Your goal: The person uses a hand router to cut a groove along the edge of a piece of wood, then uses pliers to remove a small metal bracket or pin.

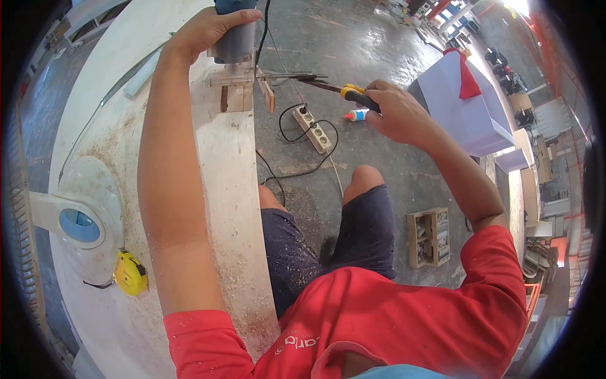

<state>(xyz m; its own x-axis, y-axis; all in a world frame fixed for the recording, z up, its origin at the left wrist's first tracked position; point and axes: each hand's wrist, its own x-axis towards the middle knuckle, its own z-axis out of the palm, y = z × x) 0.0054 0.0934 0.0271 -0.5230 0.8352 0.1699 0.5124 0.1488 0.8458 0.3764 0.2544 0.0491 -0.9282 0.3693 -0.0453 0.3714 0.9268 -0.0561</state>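
Your L hand (207, 29) grasps router (231, 47), R hand (398, 111) yellow-black handle (355, 95); prob. routing wood (237, 99), next needs steady feed.

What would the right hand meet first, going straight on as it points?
The right hand, leading with its yellow-and-black-handled tool, would likely meet the thin grey bars near the bench; depth is unclear.

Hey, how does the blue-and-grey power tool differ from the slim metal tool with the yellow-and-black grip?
The blue-and-grey power tool is bulky; the metal tool with the yellow-and-black grip is slim. The power tool is in the left hand; the metal tool is in the right hand, pointing leftward. Both are held one-handed.
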